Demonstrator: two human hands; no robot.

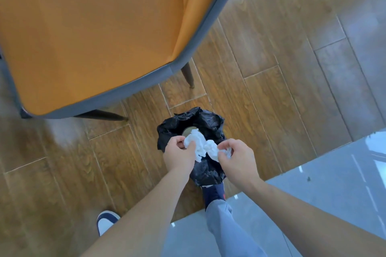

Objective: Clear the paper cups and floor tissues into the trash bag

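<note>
A black trash bag (206, 119) hangs open above the wooden floor, its mouth facing up. Inside the mouth shows the pale round rim of a paper cup (189, 130), mostly hidden. My left hand (179, 152) grips the bag's near-left edge and pinches a crumpled white tissue (197, 142). My right hand (238, 156) holds another crumpled white tissue (213, 149) over the bag's near-right edge. The two tissues touch each other right above the opening.
An orange chair (87, 33) with a grey frame and dark legs (188, 75) stands close at the upper left. Wooden planks (282, 58) cover the floor; grey tiles (313, 183) begin at the lower right. My feet stand below the bag.
</note>
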